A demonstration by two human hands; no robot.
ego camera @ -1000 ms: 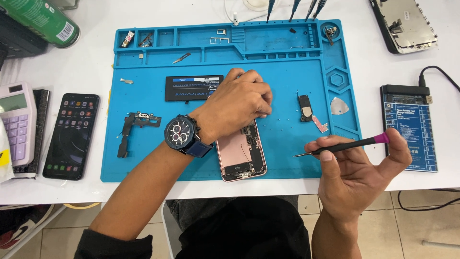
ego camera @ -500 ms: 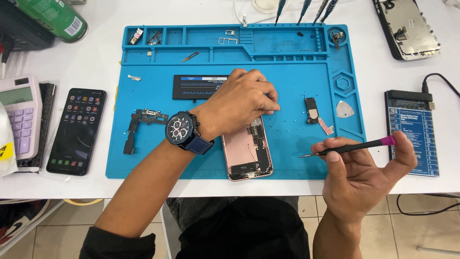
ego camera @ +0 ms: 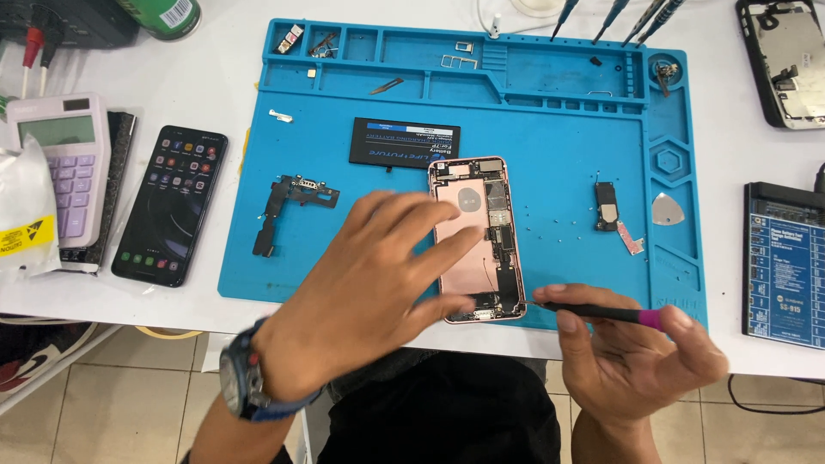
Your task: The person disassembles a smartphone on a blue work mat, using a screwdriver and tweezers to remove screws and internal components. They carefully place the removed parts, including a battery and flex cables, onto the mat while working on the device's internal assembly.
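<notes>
Pink opened phone (ego camera: 474, 241) lies gutted, battery (ego camera: 404, 143) already out; your left hand (ego camera: 369, 292) hovers spread, right hand (ego camera: 632, 357) clamps the screwdriver (ego camera: 601, 313).

Bright even light, soft shadows, sharp

White table (ego camera: 232, 77) under blue mat (ego camera: 550, 155), calculator (ego camera: 64, 163).
</notes>
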